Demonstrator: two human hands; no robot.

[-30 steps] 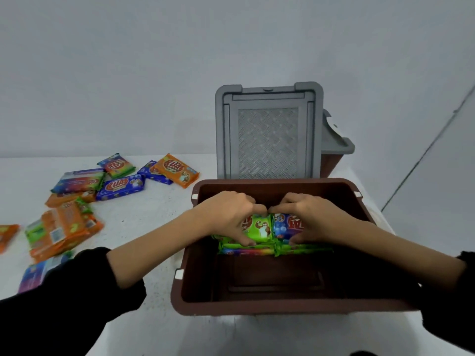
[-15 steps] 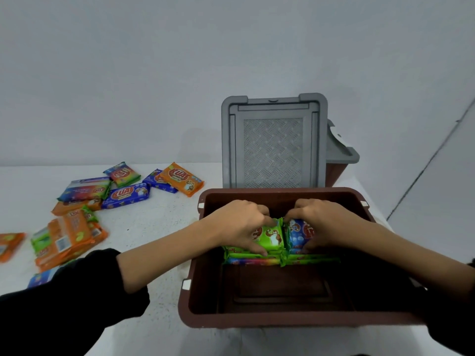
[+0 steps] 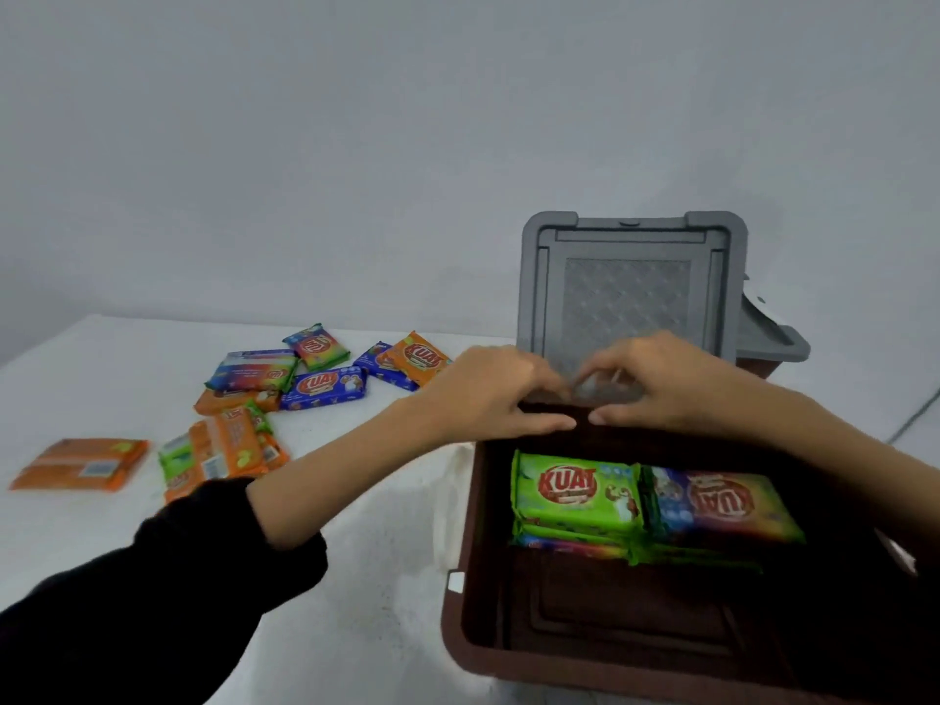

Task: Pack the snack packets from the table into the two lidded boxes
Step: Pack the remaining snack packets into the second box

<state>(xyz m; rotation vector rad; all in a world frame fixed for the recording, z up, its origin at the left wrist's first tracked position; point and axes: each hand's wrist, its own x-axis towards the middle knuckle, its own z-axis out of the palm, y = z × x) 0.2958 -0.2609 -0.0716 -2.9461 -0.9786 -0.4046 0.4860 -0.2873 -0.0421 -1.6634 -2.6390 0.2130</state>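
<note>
hovering over the far rim of the brown box [image 3: 610, 679], the left hand [image 3: 488, 394] and right hand [image 3: 666, 384] sit close together, fingers loosely curled, thumbs pointing at each other, pinching nothing i can see; blur hides whether they touch the rim. below them a green kuat packet [image 3: 575, 493] and a blue kuat packet [image 3: 712, 501] lie side by side on top of other packets, against the far wall, with the near half of the floor bare. the grey lid [image 3: 630, 297] stands upright just behind the hands. many loose packets [image 3: 325, 384] wait on the white table [image 3: 381, 577], to the left, well apart from the box.

risks as i judge them: a knuckle bumping the lid could tip it down onto the hands. with nothing bracing its near side, the stack could slide forward as more packets are added.
</note>
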